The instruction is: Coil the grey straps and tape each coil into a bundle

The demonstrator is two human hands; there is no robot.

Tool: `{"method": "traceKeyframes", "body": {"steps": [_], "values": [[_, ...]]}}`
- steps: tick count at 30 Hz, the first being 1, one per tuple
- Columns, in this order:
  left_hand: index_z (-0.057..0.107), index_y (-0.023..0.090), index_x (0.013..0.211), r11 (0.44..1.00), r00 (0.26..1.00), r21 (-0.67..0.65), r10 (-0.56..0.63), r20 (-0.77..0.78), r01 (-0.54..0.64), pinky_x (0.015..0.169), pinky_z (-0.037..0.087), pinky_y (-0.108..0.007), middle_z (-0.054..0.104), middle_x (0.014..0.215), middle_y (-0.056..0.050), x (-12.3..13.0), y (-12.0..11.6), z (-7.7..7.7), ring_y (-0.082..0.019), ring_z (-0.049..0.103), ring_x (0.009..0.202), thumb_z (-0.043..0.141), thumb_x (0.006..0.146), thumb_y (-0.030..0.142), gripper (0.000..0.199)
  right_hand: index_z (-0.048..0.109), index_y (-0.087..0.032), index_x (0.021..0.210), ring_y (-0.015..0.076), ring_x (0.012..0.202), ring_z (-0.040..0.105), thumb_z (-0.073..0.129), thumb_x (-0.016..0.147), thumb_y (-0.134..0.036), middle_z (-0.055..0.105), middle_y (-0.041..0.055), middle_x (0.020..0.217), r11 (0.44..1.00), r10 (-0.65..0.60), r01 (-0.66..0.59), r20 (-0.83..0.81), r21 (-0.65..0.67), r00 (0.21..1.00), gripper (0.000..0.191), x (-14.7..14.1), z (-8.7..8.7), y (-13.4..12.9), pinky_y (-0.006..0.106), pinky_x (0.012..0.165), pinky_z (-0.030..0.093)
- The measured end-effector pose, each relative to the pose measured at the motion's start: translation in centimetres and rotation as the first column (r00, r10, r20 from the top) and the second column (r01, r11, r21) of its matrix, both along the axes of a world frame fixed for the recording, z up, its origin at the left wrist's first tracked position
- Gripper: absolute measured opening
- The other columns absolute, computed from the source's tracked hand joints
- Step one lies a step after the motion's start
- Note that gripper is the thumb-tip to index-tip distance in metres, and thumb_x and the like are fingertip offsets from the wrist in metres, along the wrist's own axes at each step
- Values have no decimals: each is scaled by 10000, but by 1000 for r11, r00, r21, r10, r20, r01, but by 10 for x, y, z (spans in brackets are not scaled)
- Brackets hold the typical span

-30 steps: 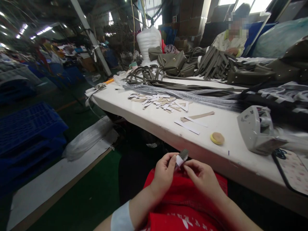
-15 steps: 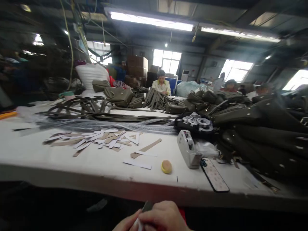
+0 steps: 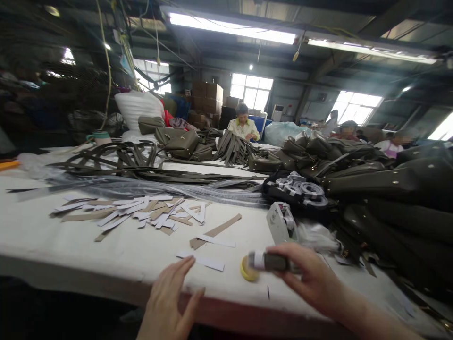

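My right hand (image 3: 311,276) grips a short dark olive strap piece (image 3: 274,261) with a white band around it, blurred by motion. Its far end overlaps a round yellow item with a tan top (image 3: 248,270) on the table; I cannot tell if they touch. My left hand (image 3: 170,300) is open, its fingers spread, at the table's front edge. Its fingertips are by a white paper strip (image 3: 207,262). Behind that strip, a brown strip (image 3: 221,230) and another white strip (image 3: 215,241) lie crossed.
A pile of white and brown strips (image 3: 141,210) spreads over the left of the table (image 3: 116,255). A tape dispenser (image 3: 279,221), a black bag with tape rolls (image 3: 295,188) and dark olive bags (image 3: 389,184) line the right. Across the table sits a person (image 3: 243,127).
Both hands have risen from below the table edge and moved apart. The right has carried the strap piece over the table; the left has let go and opened. The view has shifted slightly.
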State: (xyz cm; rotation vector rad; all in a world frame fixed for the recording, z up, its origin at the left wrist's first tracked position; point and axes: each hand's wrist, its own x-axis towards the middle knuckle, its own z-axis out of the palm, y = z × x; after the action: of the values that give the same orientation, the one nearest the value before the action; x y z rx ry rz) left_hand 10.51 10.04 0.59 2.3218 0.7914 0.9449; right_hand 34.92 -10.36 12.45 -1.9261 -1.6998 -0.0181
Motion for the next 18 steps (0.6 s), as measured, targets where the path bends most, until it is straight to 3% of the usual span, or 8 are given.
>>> {"method": "traceKeyframes", "body": {"steps": [3,5,7,9,10,12,15,18], "values": [[534,116,1290,940,969,265,240,-59,-217,1093,313,-554,525,1356,-185,16,45,-4,-344,447,1273,444,873,493,569,599,-215,1232,252,1076,615,523,914,-283,672,111,1170,959,-212,127,342,254,915,334,82,23,26,396,988,443],[515,58,1288,883,920,337,378,-103,-326,1083,294,-571,455,1390,-230,25,68,-8,-365,386,1302,379,901,453,569,584,-190,1266,283,1169,559,494,926,-277,616,137,1273,923,-372,258,486,286,791,362,140,32,46,436,1049,376],[513,30,1275,836,865,366,483,-135,-410,1081,280,-574,401,1412,-251,31,84,-13,-377,335,1325,340,913,423,562,555,-172,1309,285,1224,518,455,930,-233,574,148,1331,856,-482,500,557,133,676,397,192,35,64,425,1052,361],[525,13,1247,808,827,367,541,-151,-462,1078,280,-572,393,1398,-265,33,95,-20,-384,321,1326,322,910,417,564,647,-169,1186,292,1127,587,501,887,-219,654,157,1199,741,-507,667,586,-78,632,336,234,36,80,410,960,428],[531,14,1234,803,818,361,553,-157,-474,1075,287,-570,401,1384,-266,33,99,-24,-384,324,1322,324,905,420,562,698,-157,1078,303,1052,624,528,865,-234,693,167,1093,691,-510,707,588,-154,627,283,250,35,88,412,901,455],[542,34,1216,804,816,353,556,-160,-478,1072,299,-565,422,1364,-257,33,103,-30,-377,333,1314,353,889,425,543,740,-118,890,337,968,650,539,853,-296,714,210,953,647,-515,731,583,-216,628,271,273,33,110,436,833,468],[555,73,1195,812,827,359,539,-158,-460,1098,290,-543,435,1364,-225,31,105,-34,-356,336,1323,409,872,413,491,740,-83,912,366,1074,605,466,892,-398,681,267,1053,647,-515,724,565,-237,645,418,293,27,154,462,876,433],[595,65,1129,822,824,352,532,-197,-447,1114,287,-532,459,1342,-220,29,104,-34,-359,344,1321,426,870,406,460,751,-101,885,333,982,651,564,821,-485,705,232,1000,664,-510,688,497,-291,702,433,300,7,198,408,824,460]]}}
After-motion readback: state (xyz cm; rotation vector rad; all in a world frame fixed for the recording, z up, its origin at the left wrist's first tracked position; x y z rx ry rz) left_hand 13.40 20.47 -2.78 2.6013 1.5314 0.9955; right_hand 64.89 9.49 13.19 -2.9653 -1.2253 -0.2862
